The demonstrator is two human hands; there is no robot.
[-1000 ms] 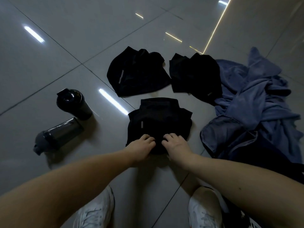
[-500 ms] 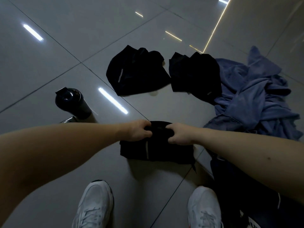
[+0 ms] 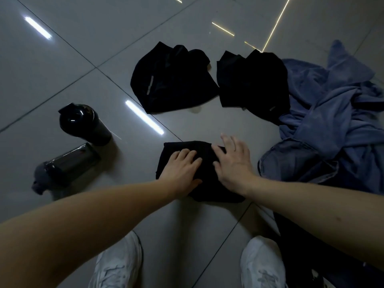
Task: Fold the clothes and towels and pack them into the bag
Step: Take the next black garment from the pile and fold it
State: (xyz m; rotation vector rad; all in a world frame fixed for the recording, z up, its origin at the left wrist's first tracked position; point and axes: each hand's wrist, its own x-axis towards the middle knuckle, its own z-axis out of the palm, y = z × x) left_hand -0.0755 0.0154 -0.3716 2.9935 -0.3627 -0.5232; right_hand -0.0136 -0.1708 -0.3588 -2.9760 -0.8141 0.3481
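Note:
A small folded black garment (image 3: 204, 163) lies on the grey tiled floor in front of me. My left hand (image 3: 180, 171) presses flat on its left half with straight fingers. My right hand (image 3: 233, 163) lies flat on its right half, fingers spread. Two more black garments lie beyond: one loosely crumpled (image 3: 172, 80) at centre, another (image 3: 253, 84) to its right. A heap of blue towels or clothes (image 3: 332, 113) sits at the right. A dark bag (image 3: 295, 246) lies at the lower right, mostly hidden by my right arm.
Two dark bottles are at the left: one upright (image 3: 85, 123), one lying on its side (image 3: 64, 167). My white shoes (image 3: 120, 265) (image 3: 261, 265) stand at the bottom. Bare tiles stretch to the far left and top.
Both hands folded the near edge of the black garment over, then released it. They now lie flat on top of the smaller folded bundle.

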